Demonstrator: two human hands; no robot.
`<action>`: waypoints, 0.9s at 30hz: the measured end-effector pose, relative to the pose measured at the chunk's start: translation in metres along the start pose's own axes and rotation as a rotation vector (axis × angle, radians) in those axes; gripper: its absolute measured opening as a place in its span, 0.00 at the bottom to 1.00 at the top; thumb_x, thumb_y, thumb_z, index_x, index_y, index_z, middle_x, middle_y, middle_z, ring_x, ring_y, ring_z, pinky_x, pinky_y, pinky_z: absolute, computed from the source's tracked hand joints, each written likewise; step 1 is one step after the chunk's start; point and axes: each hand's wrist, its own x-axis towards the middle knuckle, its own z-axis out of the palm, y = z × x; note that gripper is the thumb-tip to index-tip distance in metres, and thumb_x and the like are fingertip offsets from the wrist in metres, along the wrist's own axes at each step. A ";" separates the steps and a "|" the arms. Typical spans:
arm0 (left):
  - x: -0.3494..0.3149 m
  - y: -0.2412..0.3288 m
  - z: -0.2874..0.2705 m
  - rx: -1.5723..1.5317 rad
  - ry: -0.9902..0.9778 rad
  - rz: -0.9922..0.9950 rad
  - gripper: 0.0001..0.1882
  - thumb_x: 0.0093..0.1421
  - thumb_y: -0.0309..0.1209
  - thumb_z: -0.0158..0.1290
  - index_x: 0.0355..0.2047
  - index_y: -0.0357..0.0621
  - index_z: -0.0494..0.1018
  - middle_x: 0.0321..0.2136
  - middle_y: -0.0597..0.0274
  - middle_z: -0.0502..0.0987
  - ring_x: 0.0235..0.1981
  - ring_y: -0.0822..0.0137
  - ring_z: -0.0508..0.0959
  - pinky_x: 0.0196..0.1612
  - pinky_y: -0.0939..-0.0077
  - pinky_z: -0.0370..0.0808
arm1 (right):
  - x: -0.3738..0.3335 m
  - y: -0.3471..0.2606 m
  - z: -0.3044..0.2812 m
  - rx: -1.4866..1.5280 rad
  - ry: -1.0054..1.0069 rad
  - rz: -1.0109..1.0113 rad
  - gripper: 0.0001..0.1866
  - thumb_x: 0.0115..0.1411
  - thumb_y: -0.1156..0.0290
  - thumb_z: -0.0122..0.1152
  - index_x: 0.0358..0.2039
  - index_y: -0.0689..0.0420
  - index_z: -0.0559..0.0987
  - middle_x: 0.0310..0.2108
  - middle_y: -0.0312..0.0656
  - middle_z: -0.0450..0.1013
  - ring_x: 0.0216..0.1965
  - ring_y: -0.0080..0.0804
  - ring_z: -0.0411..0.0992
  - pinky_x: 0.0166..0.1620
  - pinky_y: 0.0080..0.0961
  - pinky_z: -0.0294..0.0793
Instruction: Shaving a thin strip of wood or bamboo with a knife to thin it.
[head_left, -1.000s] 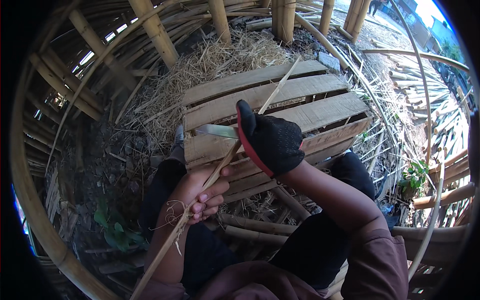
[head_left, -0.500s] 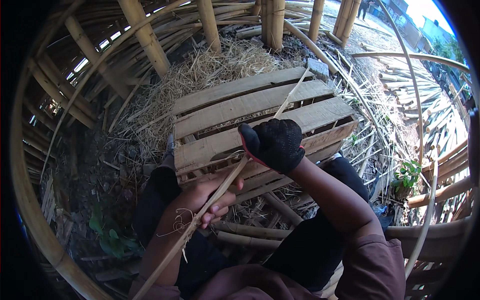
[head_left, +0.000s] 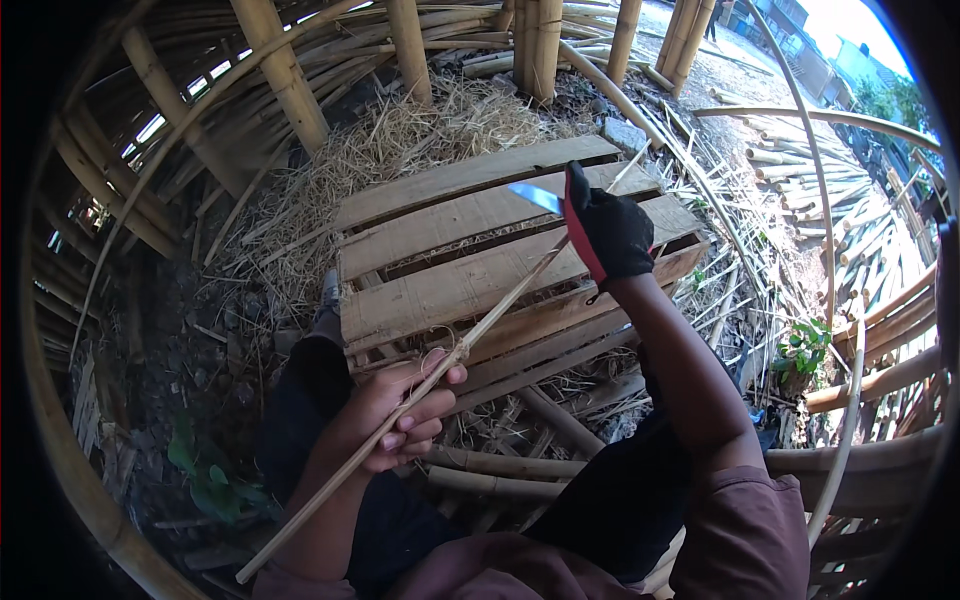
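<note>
A long, thin bamboo strip (head_left: 350,463) slants from the lower left, over a slatted wooden crate (head_left: 430,300), toward the upper right. My bare left hand (head_left: 405,412) is wrapped round its lower part, the strip lying across the fingers. My right hand (head_left: 610,235), in a black glove with red edging, grips a knife (head_left: 538,197); the handle is hidden in the fist and the bright blade points left above the crate. Behind this fist the strip passes partly hidden. Fine shavings curl from the strip just beyond my left hand.
Dry straw-like shavings (head_left: 430,135) heap behind the crate. Upright bamboo poles (head_left: 410,50) stand beyond it, and a curved bamboo pole (head_left: 55,400) runs down the left side. Cut bamboo pieces (head_left: 800,175) lie at the right, near a small green plant (head_left: 803,345).
My right hand has moved up and right along the strip, turning so the blade now shows. The strip has slid up and right, its lower end now in sight. My left hand has shifted slightly.
</note>
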 end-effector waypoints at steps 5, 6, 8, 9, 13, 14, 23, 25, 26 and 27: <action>0.006 -0.002 0.021 0.152 0.115 0.021 0.17 0.74 0.43 0.30 0.38 0.45 0.62 0.07 0.73 0.58 0.02 0.81 0.58 0.06 0.88 0.49 | 0.003 0.014 -0.006 -0.175 -0.219 0.131 0.39 0.68 0.41 0.29 0.30 0.58 0.83 0.28 0.57 0.77 0.35 0.58 0.76 0.43 0.48 0.72; 0.005 -0.002 0.020 0.181 0.142 0.030 0.17 0.74 0.43 0.30 0.38 0.45 0.63 0.07 0.73 0.58 0.02 0.81 0.57 0.06 0.88 0.49 | -0.015 -0.004 -0.009 -0.140 -0.278 0.115 0.38 0.68 0.41 0.29 0.30 0.58 0.83 0.28 0.57 0.77 0.35 0.58 0.76 0.43 0.48 0.73; 0.008 -0.004 0.010 0.146 0.137 0.026 0.17 0.74 0.43 0.30 0.38 0.45 0.63 0.07 0.74 0.57 0.02 0.81 0.57 0.06 0.88 0.49 | -0.053 -0.035 -0.016 -0.140 -0.380 0.027 0.35 0.69 0.45 0.29 0.31 0.56 0.82 0.27 0.55 0.78 0.34 0.55 0.77 0.42 0.48 0.74; 0.007 -0.005 0.008 0.123 0.132 0.026 0.17 0.74 0.43 0.30 0.38 0.45 0.63 0.07 0.74 0.57 0.02 0.82 0.57 0.06 0.88 0.49 | -0.055 -0.038 -0.025 -0.149 -0.395 -0.013 0.35 0.69 0.46 0.29 0.31 0.56 0.82 0.27 0.55 0.78 0.34 0.55 0.77 0.42 0.48 0.74; 0.001 -0.005 0.012 0.121 0.123 0.043 0.17 0.74 0.43 0.30 0.38 0.45 0.62 0.07 0.74 0.57 0.02 0.82 0.56 0.06 0.88 0.49 | -0.020 -0.003 -0.015 -0.107 -0.263 0.056 0.40 0.69 0.43 0.26 0.24 0.59 0.82 0.23 0.58 0.75 0.32 0.59 0.76 0.42 0.49 0.73; 0.008 -0.004 0.016 0.123 0.098 0.031 0.17 0.74 0.43 0.30 0.38 0.45 0.62 0.07 0.74 0.57 0.02 0.82 0.56 0.06 0.88 0.49 | -0.015 0.013 -0.015 -0.208 -0.211 -0.043 0.38 0.70 0.45 0.27 0.27 0.60 0.82 0.23 0.56 0.76 0.31 0.58 0.76 0.38 0.49 0.73; 0.012 -0.009 0.015 0.082 0.078 0.029 0.18 0.73 0.46 0.32 0.37 0.47 0.62 0.09 0.75 0.57 0.03 0.81 0.54 0.08 0.87 0.48 | -0.032 -0.002 -0.013 -0.175 -0.236 -0.099 0.29 0.71 0.51 0.29 0.37 0.52 0.81 0.21 0.54 0.76 0.27 0.56 0.77 0.33 0.50 0.75; 0.014 -0.009 0.015 0.089 0.068 0.032 0.17 0.73 0.46 0.33 0.37 0.47 0.62 0.09 0.75 0.57 0.03 0.81 0.54 0.08 0.88 0.48 | -0.046 -0.008 -0.012 -0.153 -0.284 -0.083 0.31 0.71 0.50 0.29 0.33 0.55 0.81 0.22 0.53 0.76 0.28 0.55 0.77 0.35 0.49 0.75; 0.020 -0.009 0.017 0.086 0.087 0.037 0.17 0.73 0.46 0.33 0.37 0.48 0.62 0.09 0.75 0.57 0.03 0.81 0.54 0.08 0.88 0.48 | -0.057 -0.014 -0.015 -0.142 -0.324 -0.064 0.34 0.70 0.49 0.29 0.28 0.57 0.82 0.23 0.52 0.77 0.29 0.54 0.77 0.37 0.48 0.76; 0.023 -0.010 0.021 0.082 0.105 0.042 0.17 0.73 0.45 0.32 0.37 0.48 0.62 0.09 0.75 0.57 0.03 0.81 0.54 0.08 0.88 0.48 | -0.075 -0.032 -0.029 -0.128 -0.450 -0.049 0.34 0.70 0.49 0.29 0.28 0.56 0.82 0.23 0.51 0.77 0.28 0.53 0.77 0.37 0.47 0.76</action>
